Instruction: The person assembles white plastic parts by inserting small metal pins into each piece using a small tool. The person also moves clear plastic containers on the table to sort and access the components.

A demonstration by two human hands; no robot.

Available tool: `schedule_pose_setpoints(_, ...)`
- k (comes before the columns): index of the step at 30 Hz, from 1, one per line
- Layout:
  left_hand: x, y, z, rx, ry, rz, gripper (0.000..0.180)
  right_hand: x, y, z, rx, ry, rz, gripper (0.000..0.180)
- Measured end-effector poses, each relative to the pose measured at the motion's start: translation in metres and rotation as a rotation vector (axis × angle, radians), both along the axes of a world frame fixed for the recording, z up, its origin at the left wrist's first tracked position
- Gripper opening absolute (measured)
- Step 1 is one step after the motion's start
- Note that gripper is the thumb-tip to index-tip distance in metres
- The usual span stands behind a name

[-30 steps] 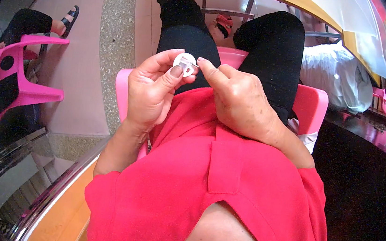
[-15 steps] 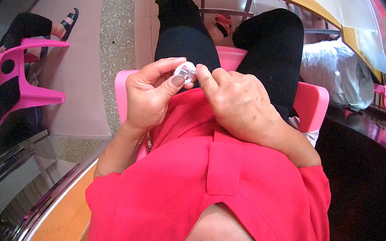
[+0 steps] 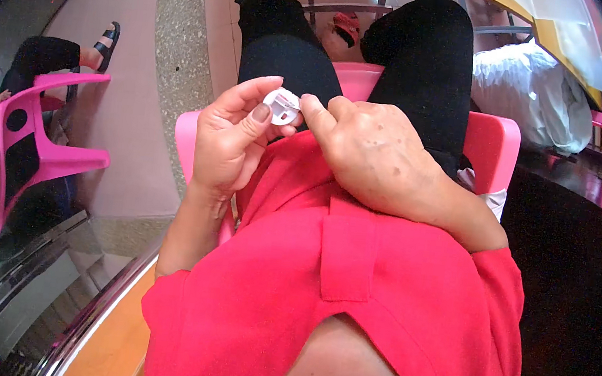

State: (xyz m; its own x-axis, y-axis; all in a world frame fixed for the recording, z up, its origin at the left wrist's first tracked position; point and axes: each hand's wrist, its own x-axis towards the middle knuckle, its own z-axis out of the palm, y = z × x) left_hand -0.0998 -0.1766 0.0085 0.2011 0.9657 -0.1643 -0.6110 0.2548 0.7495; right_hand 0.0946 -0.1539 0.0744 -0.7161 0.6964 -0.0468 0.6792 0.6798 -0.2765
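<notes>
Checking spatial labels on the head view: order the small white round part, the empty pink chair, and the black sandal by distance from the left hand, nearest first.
1. small white round part: pinched in the left hand at its fingertips, touching.
2. empty pink chair: off to the person's left, on the floor.
3. black sandal: farther left and up the frame, beyond the chair, on another person's foot.

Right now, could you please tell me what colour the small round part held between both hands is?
White, with a small dark red mark; the round part shows best in the head view.
</notes>
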Motion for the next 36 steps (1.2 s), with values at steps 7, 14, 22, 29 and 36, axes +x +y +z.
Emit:
schedule_pose_setpoints(7, -0.002, 0.000, -0.002, -0.002, -0.013, -0.004, 0.029, -0.002, -0.005, -0.003, 0.108, 0.005, -0.025, 0.038)
schedule_pose_setpoints(14, 0.004, -0.002, -0.001, 0.024, 0.108, 0.057, 0.027, -0.007, -0.007, -0.003, 0.207, -0.082, -0.015, 0.038)
schedule_pose_setpoints(22, 0.003, -0.004, -0.003, 0.060, 0.222, 0.056, 0.026, -0.008, 0.000, 0.003, 0.161, -0.134, 0.120, 0.019)
schedule_pose_setpoints(29, 0.001, 0.005, 0.002, 0.106, 0.092, 0.046, 0.032, -0.004, 0.004, -0.001, -0.084, 0.163, -0.078, 0.028)
schedule_pose_setpoints(36, -0.002, 0.003, 0.003, 0.122, 0.098, 0.117, 0.035, -0.008, 0.003, -0.019, -0.290, 0.478, -0.144, 0.020)
